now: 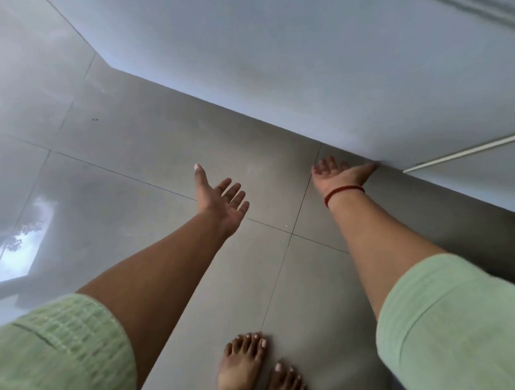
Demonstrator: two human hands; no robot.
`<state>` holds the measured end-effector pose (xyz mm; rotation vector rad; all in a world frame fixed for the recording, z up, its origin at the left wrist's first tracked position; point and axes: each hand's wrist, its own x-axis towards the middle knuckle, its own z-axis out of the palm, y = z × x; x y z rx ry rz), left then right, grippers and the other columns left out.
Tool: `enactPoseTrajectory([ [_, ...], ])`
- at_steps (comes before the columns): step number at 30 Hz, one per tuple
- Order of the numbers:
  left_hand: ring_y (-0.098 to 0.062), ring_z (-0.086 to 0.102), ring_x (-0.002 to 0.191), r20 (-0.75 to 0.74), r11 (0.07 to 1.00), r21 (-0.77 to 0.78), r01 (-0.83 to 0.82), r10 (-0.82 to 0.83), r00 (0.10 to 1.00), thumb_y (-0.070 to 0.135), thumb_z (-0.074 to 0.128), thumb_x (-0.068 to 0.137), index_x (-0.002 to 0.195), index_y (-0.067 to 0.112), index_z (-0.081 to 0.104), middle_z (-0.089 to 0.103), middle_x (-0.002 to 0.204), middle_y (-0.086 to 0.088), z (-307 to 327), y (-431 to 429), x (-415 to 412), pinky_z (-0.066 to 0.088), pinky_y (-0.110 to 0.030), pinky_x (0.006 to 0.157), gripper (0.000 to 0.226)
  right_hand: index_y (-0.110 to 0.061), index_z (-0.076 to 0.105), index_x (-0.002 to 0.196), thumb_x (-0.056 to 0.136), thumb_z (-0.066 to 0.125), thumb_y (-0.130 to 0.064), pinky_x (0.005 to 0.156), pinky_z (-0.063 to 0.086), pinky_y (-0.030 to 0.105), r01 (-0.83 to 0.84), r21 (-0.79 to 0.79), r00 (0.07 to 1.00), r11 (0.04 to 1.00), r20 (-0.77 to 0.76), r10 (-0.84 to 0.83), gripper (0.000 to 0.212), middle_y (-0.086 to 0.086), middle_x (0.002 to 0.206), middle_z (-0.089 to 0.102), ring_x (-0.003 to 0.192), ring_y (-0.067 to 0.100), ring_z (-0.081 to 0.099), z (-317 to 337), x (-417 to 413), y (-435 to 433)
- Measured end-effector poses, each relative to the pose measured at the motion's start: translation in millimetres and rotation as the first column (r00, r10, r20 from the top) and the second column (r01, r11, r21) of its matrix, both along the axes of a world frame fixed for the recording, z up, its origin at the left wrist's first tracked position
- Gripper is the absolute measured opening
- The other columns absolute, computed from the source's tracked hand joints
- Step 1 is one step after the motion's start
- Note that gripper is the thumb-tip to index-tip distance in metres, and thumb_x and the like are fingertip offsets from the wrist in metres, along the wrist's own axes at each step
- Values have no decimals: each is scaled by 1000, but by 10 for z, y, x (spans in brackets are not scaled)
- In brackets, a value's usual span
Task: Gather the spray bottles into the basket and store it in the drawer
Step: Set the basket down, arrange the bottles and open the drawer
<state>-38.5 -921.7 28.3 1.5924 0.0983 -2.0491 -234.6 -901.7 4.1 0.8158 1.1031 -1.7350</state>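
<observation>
No spray bottle and no basket is in view. A flat white drawer front (301, 78) fills the upper part of the head view, low above the floor. My right hand (342, 174), with a red thread on its wrist, reaches palm up under the bottom edge of that front, thumb touching the edge near its right corner. My left hand (220, 197) hovers over the floor to the left, palm up, fingers spread, holding nothing. Both forearms come out of pale green sleeves.
Glossy grey floor tiles (151, 147) spread below the cabinet. A thin gap (467, 150) separates the white front from a neighbouring white panel at the right. My bare feet (259, 371) stand at the bottom centre. A window reflection (21, 242) shines on the floor at left.
</observation>
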Motion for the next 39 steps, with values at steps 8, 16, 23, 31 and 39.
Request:
enactPoseTrajectory([
  [8, -28, 40, 134, -49, 999, -35, -26, 24, 998, 73, 30, 83, 137, 11, 42, 45, 143, -12, -10, -68, -54, 31, -42, 110, 83, -13, 37, 143, 79, 18, -81, 112, 26, 48, 73, -215, 997, 974, -7, -76, 95, 11, 151, 36, 140, 27, 34, -32, 13, -165],
  [16, -28, 38, 136, -31, 1000, -10, 8, -8, 1000, 74, 32, 82, 138, 11, 41, 43, 144, -12, 284, 54, -73, 31, -42, 111, 85, -15, 31, 147, 81, 11, -79, 116, 20, 46, 86, -109, 996, 990, 37, -82, 94, 10, 154, 31, 142, 27, 29, 107, 291, 84],
  [23, -30, 30, 140, -40, 990, 33, -135, 136, 990, 77, 32, 79, 144, 11, 28, 29, 152, -14, 775, 185, -176, 27, -45, 113, 94, -20, 25, 148, 82, 21, -79, 114, 22, 53, 110, -45, 970, 993, 223, -97, 89, 14, 154, 29, 142, 32, 29, 626, 816, 818],
  [31, -35, 50, 122, -28, 960, 23, -279, 280, 960, 83, 36, 71, 139, 11, 38, 49, 137, -14, 1636, 458, 182, 39, -52, 106, 99, -17, 39, 141, 75, 41, -79, 106, 32, 62, 288, -76, 897, 954, 371, -241, 91, 21, 143, 43, 130, 41, 43, 1602, 1075, 1328],
  [39, -19, 61, 98, 237, 938, -85, -337, 347, 907, 82, 52, 63, 133, 23, 45, 59, 115, 4, 2365, 731, 401, 53, -40, 91, 92, -19, 50, 135, 66, 47, -82, 102, 36, 63, 356, -9, 879, 935, 344, -331, 94, 14, 140, 52, 127, 36, 51, 2323, 1226, 1822],
])
